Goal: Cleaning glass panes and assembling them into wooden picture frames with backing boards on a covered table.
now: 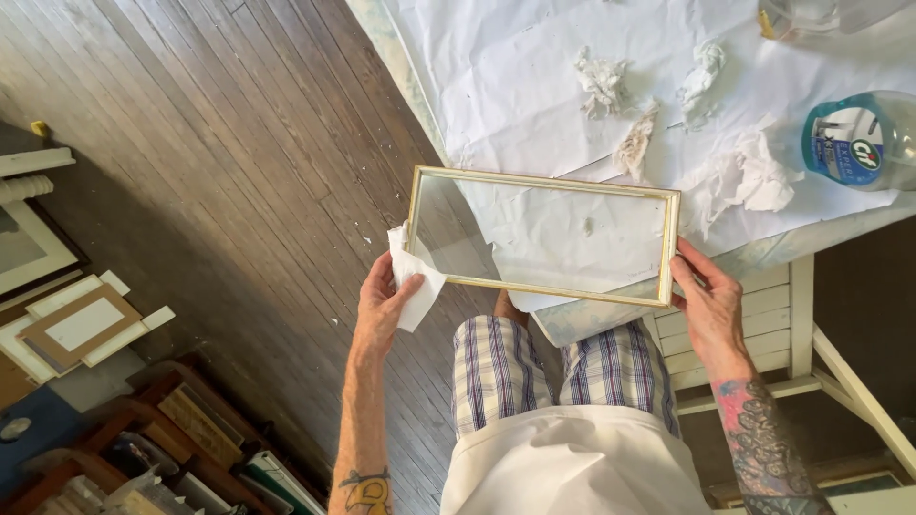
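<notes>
A long gold-edged picture frame with clear glass (pixel 544 232) is held level over the edge of a paper-covered table (pixel 534 86). My left hand (pixel 382 305) grips its left end, with a folded white paper towel (pixel 412 277) pinched between fingers and frame. At the frame's right end, my right hand (pixel 708 300) holds the lower corner. Through the glass I see the white paper and the floor.
Several crumpled paper wads (pixel 603 81) lie on the table, with a blue-capped clear spray bottle (pixel 859 141) at the right. A white wooden chair (pixel 763 324) stands below the table. Stacked frames and mats (pixel 72 324) and a cluttered wooden shelf (pixel 181 439) sit on the dark plank floor, left.
</notes>
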